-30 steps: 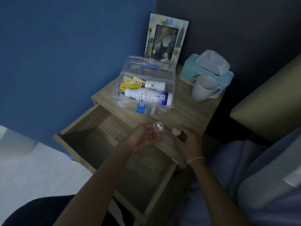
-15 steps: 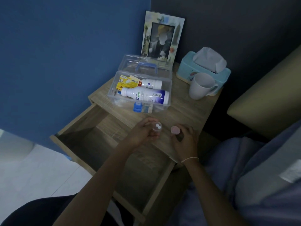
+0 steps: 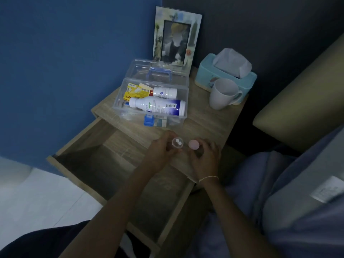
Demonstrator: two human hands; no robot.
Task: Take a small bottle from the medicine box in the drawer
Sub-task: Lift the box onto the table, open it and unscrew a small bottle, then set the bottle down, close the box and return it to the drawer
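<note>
The clear medicine box (image 3: 186, 90) stands open on the nightstand top (image 3: 210, 123), not in the drawer (image 3: 96, 164), which is pulled out below it. Inside lie a large white bottle (image 3: 158, 107), a smaller white bottle (image 3: 164, 92) and a yellow packet (image 3: 133, 92). In front of the box, my left hand (image 3: 160, 151) holds a small clear cup (image 3: 177, 142) with two white tablets in it. My right hand (image 3: 204, 159) grips a small dark bottle with a pink cap (image 3: 194, 144) right beside the cup.
A white mug (image 3: 222, 94) and a teal tissue box (image 3: 204, 77) stand at the back right of the top, a photo frame (image 3: 176, 36) behind the box. The blue wall is on the left and a bed edge on the right.
My left hand has turned from palm-up to gripping the clear cup from the side. Both hands edged forward over the nightstand's front edge. The pink-capped bottle stays in my right hand.
</note>
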